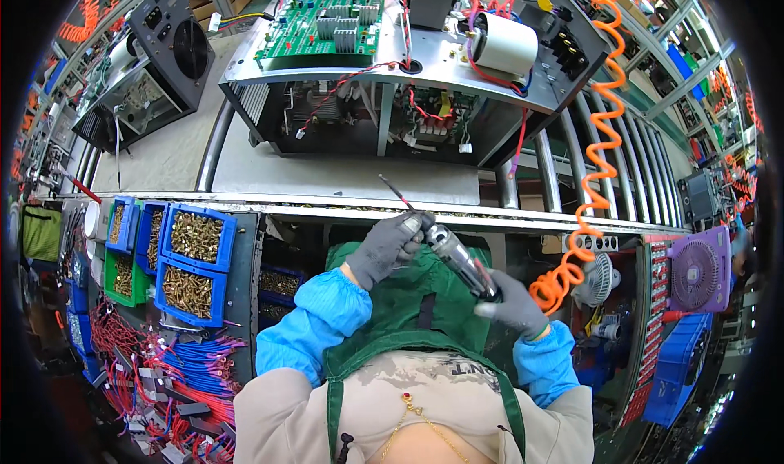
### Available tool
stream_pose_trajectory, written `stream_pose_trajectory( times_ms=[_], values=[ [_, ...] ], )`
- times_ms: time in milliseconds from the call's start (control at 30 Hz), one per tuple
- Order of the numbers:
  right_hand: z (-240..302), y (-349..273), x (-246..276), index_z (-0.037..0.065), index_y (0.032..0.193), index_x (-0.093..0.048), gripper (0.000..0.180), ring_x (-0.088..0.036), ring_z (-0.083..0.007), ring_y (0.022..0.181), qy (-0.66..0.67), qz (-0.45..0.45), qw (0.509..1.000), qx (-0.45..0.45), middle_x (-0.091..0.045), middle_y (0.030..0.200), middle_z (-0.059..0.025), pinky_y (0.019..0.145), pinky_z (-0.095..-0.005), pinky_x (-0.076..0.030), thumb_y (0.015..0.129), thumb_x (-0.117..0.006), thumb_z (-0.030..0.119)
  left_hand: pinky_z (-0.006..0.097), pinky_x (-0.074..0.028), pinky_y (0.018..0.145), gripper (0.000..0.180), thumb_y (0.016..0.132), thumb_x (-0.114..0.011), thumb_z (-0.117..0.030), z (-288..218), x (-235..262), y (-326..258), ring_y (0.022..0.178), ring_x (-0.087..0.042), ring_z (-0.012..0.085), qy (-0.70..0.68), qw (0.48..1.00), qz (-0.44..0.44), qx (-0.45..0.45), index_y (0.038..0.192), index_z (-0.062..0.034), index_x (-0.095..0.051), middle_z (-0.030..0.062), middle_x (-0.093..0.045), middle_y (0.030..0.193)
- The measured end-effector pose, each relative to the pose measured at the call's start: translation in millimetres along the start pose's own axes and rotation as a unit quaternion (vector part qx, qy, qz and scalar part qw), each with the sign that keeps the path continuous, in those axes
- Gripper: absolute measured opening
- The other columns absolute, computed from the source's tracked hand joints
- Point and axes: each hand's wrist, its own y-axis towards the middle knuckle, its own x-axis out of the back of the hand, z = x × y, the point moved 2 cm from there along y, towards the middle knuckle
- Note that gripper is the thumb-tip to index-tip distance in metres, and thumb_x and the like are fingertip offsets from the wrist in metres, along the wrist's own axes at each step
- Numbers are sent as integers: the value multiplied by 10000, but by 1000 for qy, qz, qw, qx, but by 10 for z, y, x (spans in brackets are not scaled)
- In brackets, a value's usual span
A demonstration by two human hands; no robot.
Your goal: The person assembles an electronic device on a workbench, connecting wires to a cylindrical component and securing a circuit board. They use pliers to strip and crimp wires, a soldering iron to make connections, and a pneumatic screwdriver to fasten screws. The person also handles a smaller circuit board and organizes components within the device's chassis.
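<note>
Plainly two gloved hands (382,250) (514,305) — one power screwdriver (461,261)

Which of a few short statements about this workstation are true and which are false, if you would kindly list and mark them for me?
1. The right hand holds the rear end of the driver tool. True.
2. The left hand rests on the metal chassis. False: it is at the front end of the tool, apart from the metal chassis.
3. The green circuit board lies on top of the chassis. True.
4. The coiled hose is blue. False: the coiled hose is orange.
5. Blue bins full of screws stand to the person's left. True.
6. The purple fan is on the person's left. False: the purple fan is on the right.
</note>
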Motion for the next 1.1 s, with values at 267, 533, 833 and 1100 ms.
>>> stream_pose_trajectory(
  times_ms=[267,533,833,1100],
  values=[
    [-80,325,-477,-51,1268,-413,793,-646,-225,709,522,189,831,-20,-617,880,-179,548,-284,-529,697,-708,415,135,-300,432,328,957,-532,-293,-238,-61,189,567,-390,18,22,998,-54,-14,1159,-35,-551,-17,-485,766],
    [218,315,-538,79,1441,-239,966,-617,-167,671,459,127,879,2,-605,912,-142,543,-285,-530,686,-688,482,148,-456,533,242,969,-476,-166,-491,516,373,715,-524,91,-235,964,-90,-86,1124,13,-529,82,-578,891],
    [393,388,-668,178,1510,-74,1048,-567,-141,654,292,74,952,-53,-549,1054,-126,550,-277,-510,694,-679,435,108,-402,452,302,943,-559,-259,-396,861,373,593,-458,43,-189,971,-77,-125,1108,-6,-556,26,-544,803],
    [415,415,-712,181,1510,-109,945,-548,-134,665,240,51,967,-69,-547,1059,-123,573,-276,-499,732,-635,280,134,-337,418,296,940,-566,-292,-418,654,378,552,-401,22,-157,971,-156,-89,1012,-6,-589,-14,-466,711]
  ],
)
